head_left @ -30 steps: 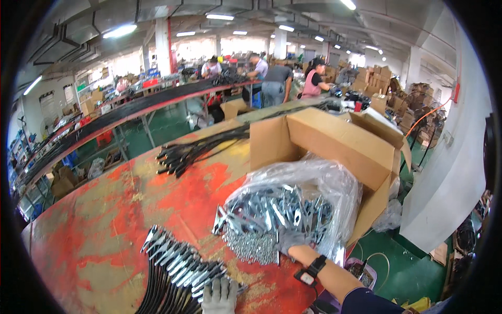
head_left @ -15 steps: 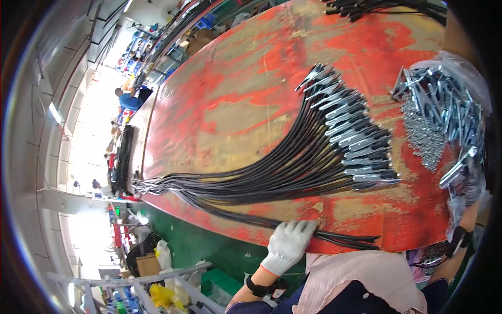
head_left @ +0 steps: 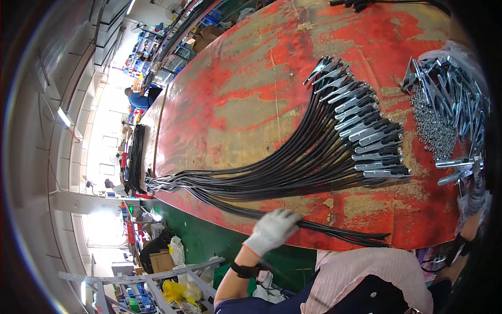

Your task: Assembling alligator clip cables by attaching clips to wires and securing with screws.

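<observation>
My left hand (head_left: 274, 230), in a white knitted glove, is closed at the table's near edge over a bundle of loose-ended black cables (head_left: 340, 233). A dark, blurred cable trails below the wrist from it. My right hand (head_left: 475, 191), in a grey glove at the far right, is shut on a silver spring clamp (head_left: 456, 163); its fingers are partly hidden. Beside it lie a heap of similar metal clamps (head_left: 460, 99) on clear plastic and a pile of small nuts (head_left: 434, 131). Mid-table, a fan of black cables (head_left: 293, 162) ends in a row of clamps (head_left: 366, 128).
The worn red tabletop (head_left: 240, 115) spreads to the far left. More black cables (head_left: 366, 4) lie at its far edge. Left of me are a metal rail frame (head_left: 157, 276), a cardboard box (head_left: 162, 261) and yellow bags (head_left: 175, 290). A person in blue (head_left: 138, 99) is farther off.
My left hand has moved slightly left and up, off the cable ends, and a blurred cable shows below it. The clamp at my right hand has turned nearly level. The view has shifted a little.
</observation>
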`<state>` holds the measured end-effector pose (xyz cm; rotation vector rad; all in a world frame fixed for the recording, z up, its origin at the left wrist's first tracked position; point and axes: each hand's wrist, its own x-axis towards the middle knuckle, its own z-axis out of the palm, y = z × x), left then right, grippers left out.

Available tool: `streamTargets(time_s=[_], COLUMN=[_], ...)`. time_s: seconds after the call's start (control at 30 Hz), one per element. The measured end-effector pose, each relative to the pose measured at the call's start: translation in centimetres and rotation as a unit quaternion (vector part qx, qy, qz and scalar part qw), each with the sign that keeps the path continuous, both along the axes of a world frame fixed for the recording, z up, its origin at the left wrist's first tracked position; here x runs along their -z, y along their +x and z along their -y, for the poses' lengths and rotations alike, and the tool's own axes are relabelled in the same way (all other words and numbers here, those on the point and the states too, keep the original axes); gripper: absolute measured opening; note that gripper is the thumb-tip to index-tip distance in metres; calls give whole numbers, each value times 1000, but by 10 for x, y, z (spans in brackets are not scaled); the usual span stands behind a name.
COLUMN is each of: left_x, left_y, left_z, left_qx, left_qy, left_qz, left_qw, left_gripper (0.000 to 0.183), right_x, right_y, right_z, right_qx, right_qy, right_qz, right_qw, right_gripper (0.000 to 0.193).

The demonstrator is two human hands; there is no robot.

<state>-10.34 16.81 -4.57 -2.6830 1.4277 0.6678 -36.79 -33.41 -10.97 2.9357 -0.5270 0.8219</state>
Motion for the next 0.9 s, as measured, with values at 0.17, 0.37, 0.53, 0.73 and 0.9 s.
streamTargets(time_s=[0.17,0.37,0.53,0.73,0.9], left_x=[12,27,26,27,12], left_y=[-26,-51,-59,-52,-42], left_z=[35,19,15,25,40], left_qx=[61,6,8,-43,50], left_qy=[20,-87,-104,-172,12], left_qz=[16,133,129,64,132], left_qw=[998,987,986,982,990], left_gripper=[33,27,29,30,25], right_x=[-1,-4,-7,1,1], right_y=[2,10,13,-1,39], right_z=[1,0,4,19,-4], right_qx=[-5,-13,-23,-37,-60], right_qy=[-19,-45,-60,-132,377], right_qz=[14,27,37,80,187], right_qw=[1000,999,997,987,905], right_gripper=[21,21,22,22,39])
